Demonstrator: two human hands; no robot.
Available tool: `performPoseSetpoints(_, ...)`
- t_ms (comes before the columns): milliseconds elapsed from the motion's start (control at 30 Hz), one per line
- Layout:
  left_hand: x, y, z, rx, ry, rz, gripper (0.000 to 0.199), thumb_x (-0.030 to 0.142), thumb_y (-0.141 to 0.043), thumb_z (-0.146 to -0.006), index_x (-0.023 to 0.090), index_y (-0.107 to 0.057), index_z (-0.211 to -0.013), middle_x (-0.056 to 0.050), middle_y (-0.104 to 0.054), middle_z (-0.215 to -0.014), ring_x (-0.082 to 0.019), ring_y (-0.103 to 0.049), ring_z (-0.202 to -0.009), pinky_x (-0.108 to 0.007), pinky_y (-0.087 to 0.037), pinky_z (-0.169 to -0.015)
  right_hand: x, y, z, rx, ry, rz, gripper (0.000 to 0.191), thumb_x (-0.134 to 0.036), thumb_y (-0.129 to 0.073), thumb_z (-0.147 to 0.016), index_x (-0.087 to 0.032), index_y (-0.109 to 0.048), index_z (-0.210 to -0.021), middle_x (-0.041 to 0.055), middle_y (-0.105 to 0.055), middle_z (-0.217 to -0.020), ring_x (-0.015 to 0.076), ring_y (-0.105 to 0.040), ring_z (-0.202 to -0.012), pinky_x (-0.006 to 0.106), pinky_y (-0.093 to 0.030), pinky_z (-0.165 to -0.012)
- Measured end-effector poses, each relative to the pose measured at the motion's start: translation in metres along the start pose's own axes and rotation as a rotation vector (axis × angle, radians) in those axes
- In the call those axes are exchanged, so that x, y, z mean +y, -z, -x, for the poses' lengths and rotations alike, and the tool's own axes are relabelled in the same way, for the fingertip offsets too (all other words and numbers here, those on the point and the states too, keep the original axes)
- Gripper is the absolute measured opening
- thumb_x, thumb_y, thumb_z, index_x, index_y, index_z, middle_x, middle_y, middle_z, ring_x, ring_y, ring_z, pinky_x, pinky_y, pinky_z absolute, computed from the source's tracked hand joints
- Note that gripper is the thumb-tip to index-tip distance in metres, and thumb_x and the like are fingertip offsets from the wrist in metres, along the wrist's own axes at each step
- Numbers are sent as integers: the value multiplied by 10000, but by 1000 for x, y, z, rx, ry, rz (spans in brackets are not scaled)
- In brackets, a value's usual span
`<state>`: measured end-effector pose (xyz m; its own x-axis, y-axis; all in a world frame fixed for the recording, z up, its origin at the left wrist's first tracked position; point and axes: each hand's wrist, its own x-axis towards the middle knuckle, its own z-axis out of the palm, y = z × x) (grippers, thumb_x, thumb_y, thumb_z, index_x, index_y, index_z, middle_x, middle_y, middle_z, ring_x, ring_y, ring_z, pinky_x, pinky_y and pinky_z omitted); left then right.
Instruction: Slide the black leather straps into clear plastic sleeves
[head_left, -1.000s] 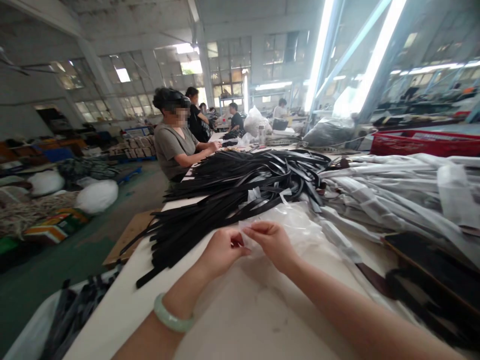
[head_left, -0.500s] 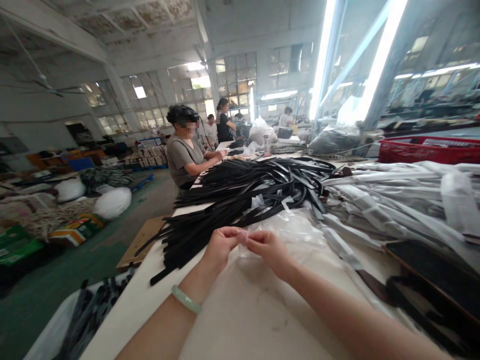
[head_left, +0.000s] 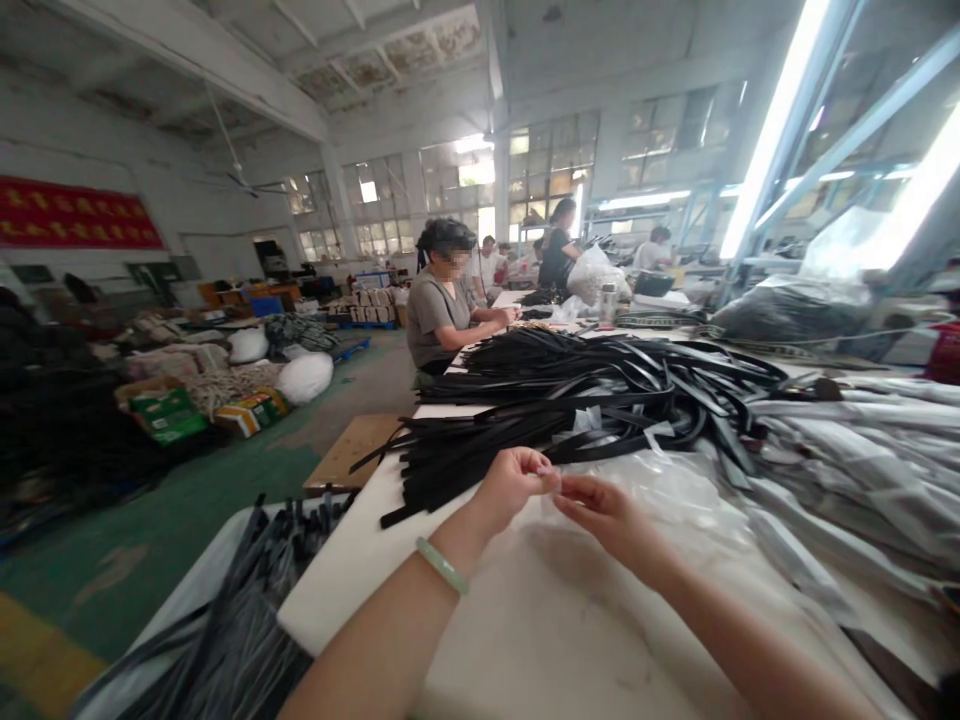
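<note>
My left hand is pinching a small clear bit between my two hands; whether my right hand is gripping too, I can't tell. Black straps are lying ahead, running sideways.

From my remote seat I see a white table carrying black strips toward the far side, clear plastic nearer, pale wrapped strips right.
</note>
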<state>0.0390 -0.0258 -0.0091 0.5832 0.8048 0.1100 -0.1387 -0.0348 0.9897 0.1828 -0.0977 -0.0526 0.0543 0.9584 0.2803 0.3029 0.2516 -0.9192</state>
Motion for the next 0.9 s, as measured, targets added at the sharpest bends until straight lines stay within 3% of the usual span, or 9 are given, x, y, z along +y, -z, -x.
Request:
performPoseSetpoints(100, 17, 13, 6, -76, 17, -60, 380, 404, -829, -503, 145, -553, -537, -23, -637, -687, -92, -504, -575, -236, -384, -595, -3, 12, -9, 104, 79, 198, 314, -269, -487, -794, -163, -665, -1030, 103, -702, -974, 235, -658, -891, 357, -532, -774)
performPoseSetpoints(167, 32, 32, 16, -151, 53, -118, 346, 377, -832, -503, 146, -582, -560, -38, -667, -672, -122, -559, -585, -241, -403, -593, -12, 19, -23, 195, 124, 411, 347, -195, -425, -802, -160, -655, -1059, 119, -686, -1026, 233, -648, -927, 385, -522, -821)
performPoseSetpoints(233, 43, 57, 34, -236, 110, -184, 316, 348, -838, -495, 145, -611, -581, -38, -662, -580, -153, -589, -548, -248, -409, -559, -28, 14, -41, 138, 179, 537, 342, -157, -428, -806, -162, -664, -1054, 114, -680, -1041, 229, -634, -957, 384, -501, -864)
performPoseSetpoints(333, 47, 95, 70, -234, 154, -273, 273, 373, -783, -600, 133, -654, -617, -23, -633, -514, -129, -549, -479, -226, -358, -509, -51, -26, -69, -116, 289, 641, 307, -133, -517, -801, -189, -684, -1052, 73, -678, -1082, 205, -601, -1037, 317, -443, -943)
performPoseSetpoints(433, 39, 122, 103, -83, 143, -333, 302, 424, -718, -681, 133, -654, -636, -9, -621, -535, -107, -515, -495, -219, -333, -529, -60, -85, -90, -291, 335, 752, 320, -178, -632, -781, -203, -670, -1098, 75, -654, -1139, 223, -582, -1067, 307, -420, -945)
performPoseSetpoints(533, 32, 141, 126, 84, 137, -390, 329, 450, -732, -645, 137, -634, -616, -5, -615, -553, -121, -521, -535, -231, -351, -569, -54, -128, -99, -326, 317, 851, 245, -207, -680, -763, -167, -691, -1005, 112, -656, -1064, 258, -591, -1012, 336, -430, -878)
performPoseSetpoints(600, 32, 151, 133, 166, 138, -435, 321, 435, -746, -609, 139, -622, -587, -5, -607, -537, -128, -515, -528, -239, -354, -572, -48, -139, -98, -313, 305, 878, 193, -204, -668, -775, -169, -691, -964, 108, -655, -1022, 256, -592, -981, 339, -421, -850)
performPoseSetpoints(733, 39, 157, 125, 247, 113, -533, 235, 354, -705, -601, 148, -610, -543, -9, -606, -529, -143, -521, -538, -253, -364, -586, -46, -118, -89, -236, 301, 839, 80, -198, -606, -821, -190, -672, -865, 66, -660, -907, 226, -578, -947, 326, -382, -855)
performPoseSetpoints(900, 37, 120, 75, 208, 19, -643, 95, 236, -654, -583, 161, -624, -532, 19, -566, -503, -138, -484, -535, -234, -300, -532, -52, -30, -57, 2, 213, 739, 210, -188, -379, -926, -166, -574, -850, 52, -622, -794, 162, -566, -750, 260, -393, -691)
